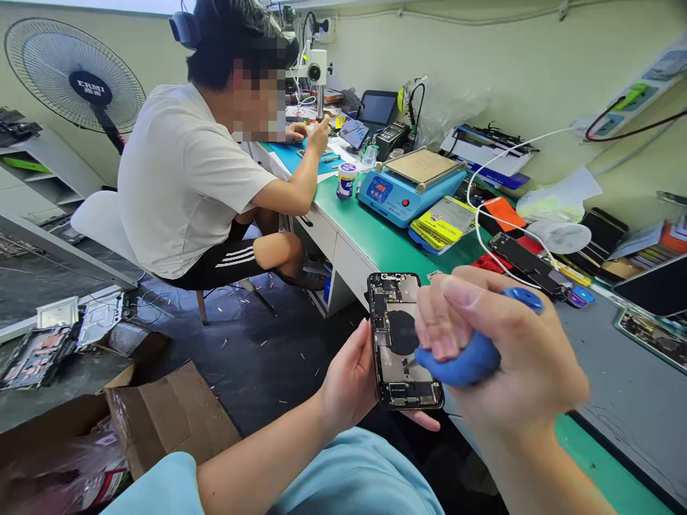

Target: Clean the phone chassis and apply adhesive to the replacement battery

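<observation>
Phone: insides bared and facing up, apparently held in the air just off the front edge of the table.
Left hand: grips the phone's left long side, thumb along the rim, fingers mostly hidden beneath, one showing past the bottom end.
Right hand: fisted around a blue-handled tool, slightly blurred.
Tool tip: thin, aimed at the lower part of the phone; whether it touches, I cannot tell.
Steadiness: with no tabletop backing, the left fingers should probably brace the frame directly under the tip; resting it on the table would be firmer.
Pressure: best kept light and straight, I judge, since a slip could scrape the crowded board along the left side.
Phone surfaces: dull silvery plates, a matt black round patch, dark blocky parts inside a slim rectangular rim.
Tool handle: bulbous, smooth, plastic-looking, its rounded end emerging above the fist.
Heating plate: boxy blue casing, flat tan top, set back from the table's front edge.
Booklets: glossy yellow, stacked beside it.
Grey mat: flat, dark-edged, across the table's near end.
Cardboard box: creased brown flaps, on the floor.
</observation>
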Motion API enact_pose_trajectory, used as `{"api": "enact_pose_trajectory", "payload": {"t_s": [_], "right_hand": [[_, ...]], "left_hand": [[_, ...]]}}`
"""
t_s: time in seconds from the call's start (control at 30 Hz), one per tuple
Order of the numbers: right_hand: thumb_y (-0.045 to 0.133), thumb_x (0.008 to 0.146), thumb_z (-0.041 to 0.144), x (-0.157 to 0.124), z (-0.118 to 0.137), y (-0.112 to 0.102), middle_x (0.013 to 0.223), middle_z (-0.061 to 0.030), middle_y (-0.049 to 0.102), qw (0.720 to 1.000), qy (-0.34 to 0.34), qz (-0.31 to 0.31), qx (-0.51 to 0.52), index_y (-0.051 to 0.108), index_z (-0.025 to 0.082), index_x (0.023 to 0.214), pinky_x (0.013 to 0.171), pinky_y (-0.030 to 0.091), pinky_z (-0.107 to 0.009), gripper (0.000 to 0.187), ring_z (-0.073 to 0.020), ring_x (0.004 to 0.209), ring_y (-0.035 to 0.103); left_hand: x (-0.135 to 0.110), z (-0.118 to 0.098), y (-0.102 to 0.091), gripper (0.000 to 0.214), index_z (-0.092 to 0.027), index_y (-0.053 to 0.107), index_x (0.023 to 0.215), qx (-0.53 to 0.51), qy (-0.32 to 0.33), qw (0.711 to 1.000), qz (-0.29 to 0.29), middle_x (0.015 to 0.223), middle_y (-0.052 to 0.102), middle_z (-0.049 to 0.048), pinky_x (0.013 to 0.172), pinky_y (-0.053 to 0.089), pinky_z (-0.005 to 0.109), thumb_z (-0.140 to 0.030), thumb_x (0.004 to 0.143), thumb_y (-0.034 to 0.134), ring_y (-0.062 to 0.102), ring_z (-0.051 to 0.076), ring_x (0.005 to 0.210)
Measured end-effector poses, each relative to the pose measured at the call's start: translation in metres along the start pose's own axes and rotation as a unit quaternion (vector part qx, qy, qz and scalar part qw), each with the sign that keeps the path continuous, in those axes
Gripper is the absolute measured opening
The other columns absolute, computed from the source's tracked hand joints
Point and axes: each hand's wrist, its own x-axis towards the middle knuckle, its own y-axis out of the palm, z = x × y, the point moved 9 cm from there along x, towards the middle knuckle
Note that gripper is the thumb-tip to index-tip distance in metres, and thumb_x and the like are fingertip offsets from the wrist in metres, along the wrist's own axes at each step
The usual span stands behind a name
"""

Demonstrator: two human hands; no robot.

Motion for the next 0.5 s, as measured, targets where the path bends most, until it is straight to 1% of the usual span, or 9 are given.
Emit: {"api": "enact_pose_trajectory", "payload": {"t_s": [0.03,0.1,0.17,0.27,0.3,0.37,0.4,0.47,0.5], "right_hand": [[0.084,0.088,0.026,0.0,0.0,-0.004,0.048,0.0048,0.048,1.0,-0.005,-0.012,0.014,0.059,0.025,0.053,0.047,0.037,-0.028,0.043,-0.0133,0.044,0.042],[0.086,0.088,0.028,0.0,-0.001,-0.009,0.053,0.0038,0.053,0.999,-0.011,-0.024,0.04,0.063,0.025,0.057,0.051,0.044,-0.027,0.039,-0.014,0.048,0.047],[0.087,0.091,0.032,-0.003,-0.004,-0.011,0.054,0.0016,0.056,0.998,-0.001,-0.02,0.052,0.065,0.024,0.058,0.051,0.045,-0.027,0.041,-0.0152,0.049,0.05],[0.087,0.098,0.038,-0.017,0.001,-0.03,0.049,0.0037,0.044,0.997,0.003,-0.045,0.061,0.057,0.023,0.056,0.046,0.039,-0.025,0.054,-0.0128,0.044,0.038],[0.087,0.098,0.042,-0.026,0.006,-0.045,0.053,0.0043,0.042,0.995,-0.001,-0.073,0.063,0.056,0.023,0.059,0.049,0.043,-0.023,0.054,-0.0129,0.047,0.039],[0.086,0.099,0.054,-0.052,0.017,-0.084,0.067,0.0023,0.049,0.988,0.003,-0.148,0.048,0.063,0.024,0.071,0.06,0.057,-0.024,0.047,-0.0158,0.059,0.051],[0.086,0.097,0.059,-0.07,0.023,-0.108,0.076,-0.0001,0.056,0.981,0.012,-0.19,0.029,0.068,0.025,0.08,0.068,0.063,-0.028,0.041,-0.0189,0.068,0.059],[0.084,0.088,0.059,-0.116,0.04,-0.161,0.096,-0.0062,0.068,0.958,0.034,-0.284,-0.035,0.076,0.027,0.1,0.081,0.071,-0.042,0.035,-0.0276,0.088,0.072],[0.085,0.082,0.054,-0.143,0.054,-0.188,0.103,-0.0076,0.072,0.939,0.039,-0.333,-0.077,0.078,0.027,0.107,0.087,0.072,-0.048,0.038,-0.0315,0.096,0.075]], "left_hand": [[0.0,0.001,0.001,0.081,-0.026,0.062,0.167,0.002,-0.002,1.0,-0.001,0.16,0.074,0.0102,0.138,0.042,0.058,-0.077,0.105,0.062,0.061,0.04,0.158],[0.001,0.003,0.001,0.082,-0.026,0.065,0.165,0.005,-0.007,1.0,-0.006,0.159,0.074,0.0105,0.137,0.044,0.058,-0.079,0.102,0.066,0.059,0.042,0.159],[0.002,0.003,0.0,0.083,-0.026,0.068,0.162,0.01,-0.014,1.0,-0.012,0.157,0.076,0.011,0.133,0.05,0.059,-0.081,0.099,0.07,0.062,0.043,0.156],[-0.002,0.006,0.003,0.084,-0.024,0.076,0.153,0.019,-0.045,0.999,-0.004,0.151,0.079,0.0138,0.111,0.068,0.055,-0.084,0.094,0.076,0.071,0.044,0.145],[-0.007,0.009,0.005,0.083,-0.024,0.078,0.15,0.021,-0.063,0.998,0.001,0.149,0.08,0.0145,0.099,0.072,0.05,-0.085,0.094,0.076,0.074,0.044,0.14],[-0.016,0.017,0.003,0.079,-0.026,0.079,0.149,0.03,-0.095,0.995,-0.005,0.146,0.082,0.0144,0.081,0.074,0.04,-0.085,0.097,0.072,0.08,0.04,0.131],[-0.02,0.02,-0.007,0.079,-0.03,0.08,0.147,0.051,-0.101,0.992,-0.052,0.143,0.083,0.0126,0.079,0.074,0.041,-0.088,0.093,0.073,0.083,0.039,0.121],[-0.023,0.014,-0.03,0.086,-0.036,0.079,0.147,0.127,-0.04,0.98,-0.151,0.136,0.086,0.0099,0.095,0.073,0.056,-0.095,0.084,0.076,0.085,0.041,0.112],[-0.02,0.02,-0.032,0.089,-0.041,0.076,0.15,0.138,-0.045,0.979,-0.146,0.132,0.087,0.0063,0.104,0.07,0.061,-0.095,0.079,0.081,0.084,0.043,0.118]]}}
